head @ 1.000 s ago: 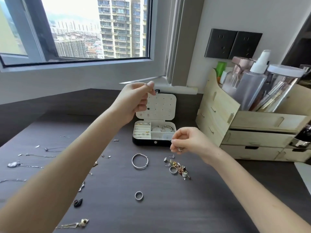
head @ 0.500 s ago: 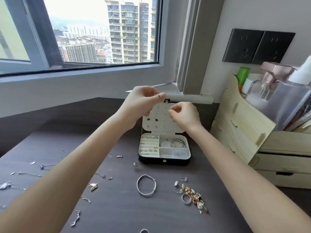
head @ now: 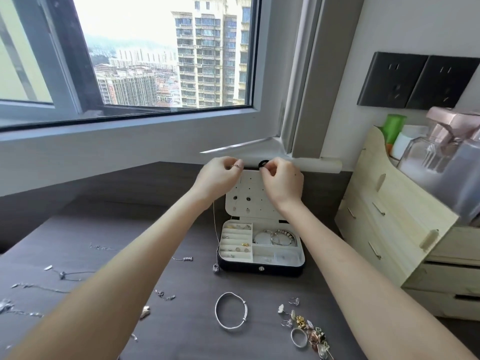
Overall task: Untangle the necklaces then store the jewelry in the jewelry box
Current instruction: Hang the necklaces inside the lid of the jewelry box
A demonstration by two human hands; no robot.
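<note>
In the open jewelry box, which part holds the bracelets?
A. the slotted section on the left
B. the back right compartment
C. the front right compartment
B: the bracelets lie in the back right compartment of the jewelry box, next to the hinge of its lid.

Right hand (head: 281, 181) rose beside left hand (head: 218, 178).
</note>
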